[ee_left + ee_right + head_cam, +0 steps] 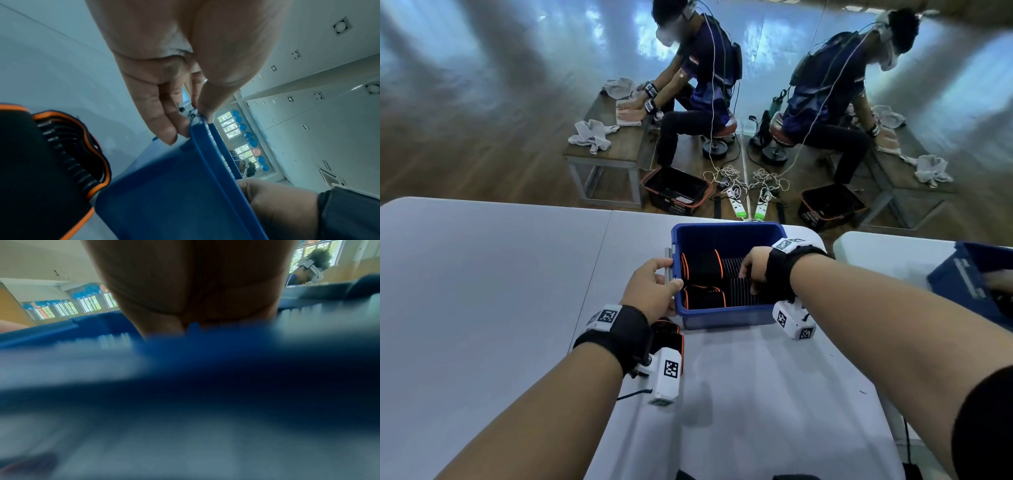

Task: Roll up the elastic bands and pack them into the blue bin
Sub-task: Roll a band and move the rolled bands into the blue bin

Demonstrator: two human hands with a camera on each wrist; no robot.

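The blue bin point(726, 317) stands on the white table point(482, 291) and holds several rolled black elastic bands point(702, 265) with orange edges. My left hand point(673, 273) grips the bin's left rim, thumb inside and fingers outside, as the left wrist view shows for the left hand point(191, 125) and the bin point(174, 194). My right hand point(748, 281) reaches into the bin, fingers curled down on a striped roll point(739, 298). One more rolled band point(669, 334) lies on the table under my left wrist, also seen as a roll point(51, 162). The right wrist view is blurred: palm point(195, 280) above the bin wall point(205, 361).
A second blue bin point(972, 281) sits at the right edge. Beyond the table's far edge a person point(698, 78) sits at a wooden bench point(613, 150) with towels, near a black basket point(676, 190) and power strips point(736, 202) on the floor.
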